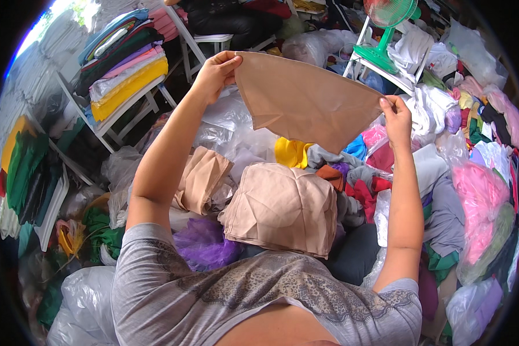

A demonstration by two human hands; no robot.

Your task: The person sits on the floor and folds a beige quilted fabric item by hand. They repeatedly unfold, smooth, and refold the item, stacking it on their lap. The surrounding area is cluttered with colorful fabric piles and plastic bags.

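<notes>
While both hands [218, 75] [397, 118] pinch its corners, the brown cloth [305, 95] hangs between them.

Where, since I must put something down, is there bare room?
The folded tan stack, between purple plastic and yellow cloth, has a bare, wrinkled top. Between the arms, below the stretched tan cloth, reaching through looks possible. Heaped clothes crowd the right.

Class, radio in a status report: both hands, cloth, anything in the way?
Left hand and right hand: each gripping an edge of the tan cloth. Cloth: raised, spread between them. Nothing but hands overlapping it; tan fabric stack nearer the body.
</notes>
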